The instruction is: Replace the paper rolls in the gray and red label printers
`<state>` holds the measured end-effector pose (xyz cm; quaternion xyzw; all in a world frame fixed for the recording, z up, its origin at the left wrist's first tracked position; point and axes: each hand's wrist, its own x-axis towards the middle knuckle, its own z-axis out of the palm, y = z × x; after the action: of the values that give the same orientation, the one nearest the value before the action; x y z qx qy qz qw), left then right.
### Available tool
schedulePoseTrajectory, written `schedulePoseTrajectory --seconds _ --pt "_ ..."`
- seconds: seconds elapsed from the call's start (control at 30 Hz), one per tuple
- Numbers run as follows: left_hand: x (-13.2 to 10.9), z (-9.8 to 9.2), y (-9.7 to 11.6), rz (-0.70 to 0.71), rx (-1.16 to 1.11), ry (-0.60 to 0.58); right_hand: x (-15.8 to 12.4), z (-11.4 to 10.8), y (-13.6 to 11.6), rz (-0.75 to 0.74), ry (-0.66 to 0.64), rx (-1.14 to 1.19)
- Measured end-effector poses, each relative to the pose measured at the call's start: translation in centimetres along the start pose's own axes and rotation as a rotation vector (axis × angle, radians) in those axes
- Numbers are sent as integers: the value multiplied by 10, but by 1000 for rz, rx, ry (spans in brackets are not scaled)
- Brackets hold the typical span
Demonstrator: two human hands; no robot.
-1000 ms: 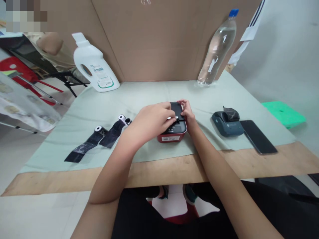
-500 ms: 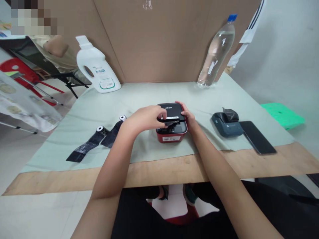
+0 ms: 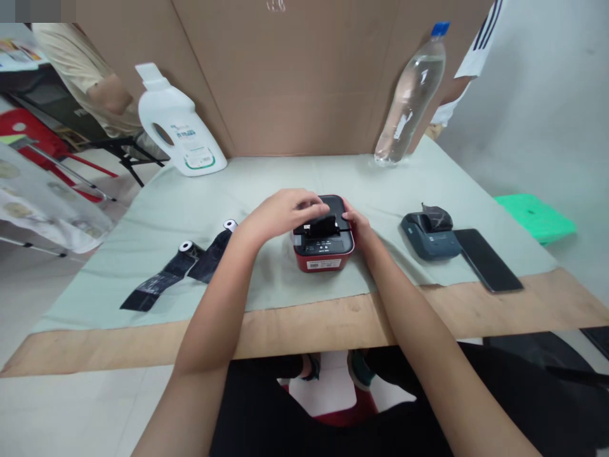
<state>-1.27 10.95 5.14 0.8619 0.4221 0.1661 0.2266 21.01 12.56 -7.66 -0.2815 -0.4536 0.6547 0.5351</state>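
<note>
A small red label printer point(image 3: 325, 251) with a black top sits in the middle of the pale green cloth point(image 3: 266, 184). My left hand point(image 3: 280, 216) rests over its left and top side, fingers curled onto the black lid where a black strip sticks up from the slot. My right hand point(image 3: 358, 225) presses against the printer's right side and steadies it. Whether the left fingers pinch the strip is hidden.
Two black label rolls point(image 3: 190, 263) with trailing strips lie left of the printer. A dark blue printer point(image 3: 428, 233) and a black phone point(image 3: 486, 259) lie to the right. A white jug point(image 3: 176, 127) and a clear bottle point(image 3: 410, 95) stand against the cardboard wall. Other people are at the far corners.
My left hand has lifted from the printer's front to its top. The black strip now stands up from the slot. My right hand stays on the right side.
</note>
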Motion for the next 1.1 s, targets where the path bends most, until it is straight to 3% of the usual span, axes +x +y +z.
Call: schedulePoseTrajectory --seconds 0.17,0.27,0.4,0.57,0.83,1.1 --pt "2 -4 -47 -254 -52 -104 1 0 -1 26 7 -7" --pt "3 1 -65 -258 -187 -248 1 1 -3 28 17 -39" --pt "6 9 -69 -214 -440 -318 2 0 -3 31 16 -97" --pt "8 13 -70 -215 -557 -317 7 -3 -2 43 26 -141" --pt "-6 28 -67 -254 -746 -187 3 7 -10 35 82 -177" --pt "-21 84 -53 -267 -1033 177 -8 10 -14 118 274 -234"
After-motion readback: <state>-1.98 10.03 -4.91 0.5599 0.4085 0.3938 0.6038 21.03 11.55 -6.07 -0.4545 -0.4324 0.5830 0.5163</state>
